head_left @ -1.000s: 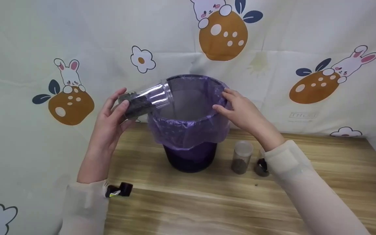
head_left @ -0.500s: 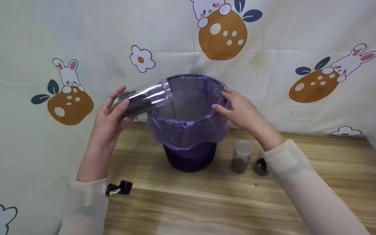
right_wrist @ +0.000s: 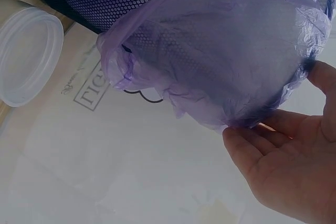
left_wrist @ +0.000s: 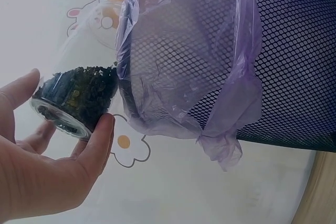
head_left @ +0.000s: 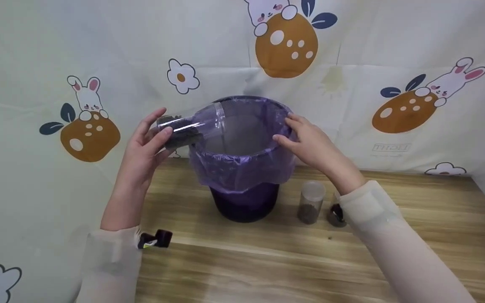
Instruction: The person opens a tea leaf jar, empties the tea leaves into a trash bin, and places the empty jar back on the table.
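So the background on my feed was a pale cloth backdrop [head_left: 133,50] printed with rabbits, with a wood-grain tabletop [head_left: 234,261] below it. Biggest object was a mesh wastebasket [head_left: 244,210], thin purple bin liner [head_left: 242,172] folded over its rim. My right hand [head_left: 312,141] was loosely spread, thumb and fingertips touching the lined rim rather than wrapped round it.

My left hand [head_left: 141,149] had thumb and fingers curled around a clear cylindrical jar [head_left: 192,128]. I figured it was light and stiff but slick; glass or plastic, I couldn't tell, so I'd have treated it as breakable and held it near the base. It lay tilted between thumb and fingers, base end nearest the palm, far end over the wastebasket's rim. A frosted-lidded jar [head_left: 310,204] stood upright just beside the wastebasket. Smallest bit: dark flakes [left_wrist: 79,90] heaped at the held jar's base end, so most of the weight probably sat there too.
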A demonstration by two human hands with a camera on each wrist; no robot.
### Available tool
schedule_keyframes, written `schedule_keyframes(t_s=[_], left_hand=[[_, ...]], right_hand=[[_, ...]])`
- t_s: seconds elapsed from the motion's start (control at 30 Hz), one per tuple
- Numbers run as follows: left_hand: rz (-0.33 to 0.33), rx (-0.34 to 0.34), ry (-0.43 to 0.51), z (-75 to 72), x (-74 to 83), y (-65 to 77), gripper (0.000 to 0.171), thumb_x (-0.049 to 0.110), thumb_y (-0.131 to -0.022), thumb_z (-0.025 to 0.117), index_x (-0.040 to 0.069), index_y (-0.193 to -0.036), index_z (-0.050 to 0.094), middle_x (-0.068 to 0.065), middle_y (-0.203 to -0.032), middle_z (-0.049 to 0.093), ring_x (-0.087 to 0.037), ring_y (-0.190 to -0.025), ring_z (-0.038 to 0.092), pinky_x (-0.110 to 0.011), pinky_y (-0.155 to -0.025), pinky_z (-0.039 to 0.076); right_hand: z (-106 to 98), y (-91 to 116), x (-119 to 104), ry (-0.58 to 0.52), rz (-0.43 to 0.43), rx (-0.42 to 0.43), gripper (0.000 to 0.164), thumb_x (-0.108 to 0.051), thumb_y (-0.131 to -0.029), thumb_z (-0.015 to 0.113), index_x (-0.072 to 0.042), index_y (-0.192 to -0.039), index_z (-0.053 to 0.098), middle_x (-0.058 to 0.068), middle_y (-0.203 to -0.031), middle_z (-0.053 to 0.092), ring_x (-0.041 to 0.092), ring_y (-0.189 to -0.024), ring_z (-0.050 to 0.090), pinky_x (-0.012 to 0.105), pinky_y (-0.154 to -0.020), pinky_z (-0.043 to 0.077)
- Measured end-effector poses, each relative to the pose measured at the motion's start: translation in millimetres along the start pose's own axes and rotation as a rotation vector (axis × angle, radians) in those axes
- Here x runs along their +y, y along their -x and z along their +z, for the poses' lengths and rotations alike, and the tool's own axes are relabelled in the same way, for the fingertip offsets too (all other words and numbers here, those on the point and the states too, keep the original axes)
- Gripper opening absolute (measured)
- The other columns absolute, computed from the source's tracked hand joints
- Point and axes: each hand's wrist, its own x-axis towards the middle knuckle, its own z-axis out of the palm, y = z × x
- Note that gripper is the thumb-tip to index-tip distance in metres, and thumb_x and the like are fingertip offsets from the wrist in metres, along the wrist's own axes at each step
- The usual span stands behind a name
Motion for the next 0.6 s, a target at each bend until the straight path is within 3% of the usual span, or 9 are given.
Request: schedule_keyframes(t_s=[0.23, 0.6], left_hand=[[0.008, 0.005, -0.046, 0.5, -0.2, -0.7, 0.051, 0.024, -0.099, 0.063, 0.028, -0.147, 0.046, -0.008, -0.142, 0.049, -0.021, -0.123, 0.054, -0.040, -0.111, 0.045], [0.027, 0.004, -0.066, 3.9, 0.2, -1.4, 0.052, 0.021, -0.098, 0.064, 0.028, -0.146, 0.047, -0.009, -0.146, 0.045, -0.021, -0.123, 0.052, -0.041, -0.112, 0.045]], right_hand=[[0.2, -0.2, -0.3, 0.006, -0.001, 0.001, 0.071, -0.040, -0.103, 0.052, 0.008, -0.150, 0.033, 0.022, -0.162, 0.027, 0.039, -0.150, 0.027, 0.050, -0.125, 0.023], [0.6, 0.4, -0.2, 0.004, 0.006, -0.003, 0.071, -0.041, -0.103, 0.052, 0.008, -0.151, 0.032, 0.021, -0.163, 0.025, 0.038, -0.151, 0.024, 0.049, -0.125, 0.021]])
